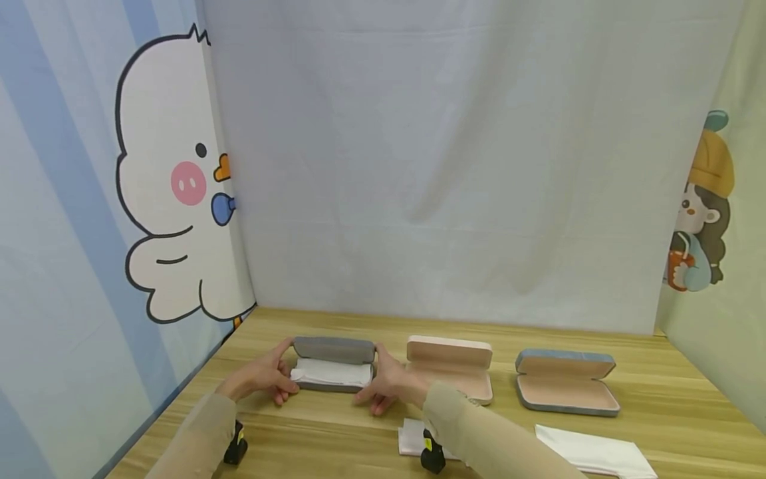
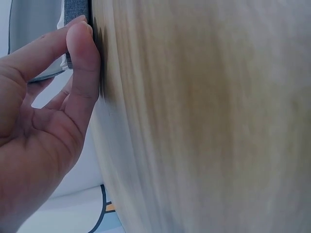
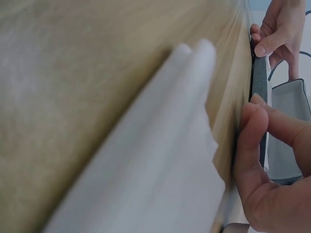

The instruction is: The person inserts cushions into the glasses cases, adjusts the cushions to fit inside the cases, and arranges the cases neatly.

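An open grey glasses case (image 1: 334,350) sits at the left of the table, its lid raised toward the back. A folded white cloth (image 1: 332,374) fills its lower half. At the case's left end my left hand (image 1: 267,376) grips it, with thumb and a finger meeting at the corner in the left wrist view. My right hand (image 1: 387,380) holds the right end, one finger up by the lid. The right wrist view has both hands on the case's front edge (image 3: 260,80); part of the right fingers' contact is hidden.
To the right stand an open pink glasses case (image 1: 449,352) and an open blue one (image 1: 565,392). In front of them lie a folded cloth (image 1: 410,438), partly under the right forearm, and another white cloth (image 1: 598,452). A curtain (image 1: 443,166) hangs behind the wooden table (image 1: 311,439).
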Demonstrator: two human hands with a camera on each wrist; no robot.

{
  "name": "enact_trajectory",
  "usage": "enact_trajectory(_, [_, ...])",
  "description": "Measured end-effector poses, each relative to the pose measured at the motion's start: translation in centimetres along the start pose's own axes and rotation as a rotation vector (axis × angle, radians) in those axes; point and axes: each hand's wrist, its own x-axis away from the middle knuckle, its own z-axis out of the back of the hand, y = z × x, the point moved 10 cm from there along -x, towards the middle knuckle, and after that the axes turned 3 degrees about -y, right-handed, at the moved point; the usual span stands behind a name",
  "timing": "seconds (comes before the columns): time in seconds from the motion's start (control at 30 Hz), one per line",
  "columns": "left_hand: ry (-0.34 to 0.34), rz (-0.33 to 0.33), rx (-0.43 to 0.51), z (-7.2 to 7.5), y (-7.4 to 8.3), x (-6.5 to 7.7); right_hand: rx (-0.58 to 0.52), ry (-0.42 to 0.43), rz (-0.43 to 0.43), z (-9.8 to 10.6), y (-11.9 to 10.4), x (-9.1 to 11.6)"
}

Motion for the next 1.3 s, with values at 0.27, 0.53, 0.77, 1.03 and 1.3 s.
enact_trajectory(0.27, [0.038,0.029,-0.04,0.01,0.18,0.08,0.051,0.056,0.06,0.09,-0.44,0.11])
enact_trajectory(0.53, [0.107,0.032,-0.244,-0.06,0.84,-0.18,0.124,0.119,0.141,0.21,-0.83,-0.1])
enact_trajectory(0.77, [0.077,-0.011,-0.199,-0.04,0.5,-0.44,0.113,0.137,0.153,0.33,-0.72,-0.24])
enact_trajectory(1.03, [0.05,-0.042,-0.128,0.02,0.49,-0.51,0.057,0.125,0.14,0.33,-0.52,-0.15])
enact_trajectory(1.3, [0.047,-0.055,-0.112,0.02,0.65,-0.55,-0.064,0.07,0.131,0.03,-0.05,-0.4])
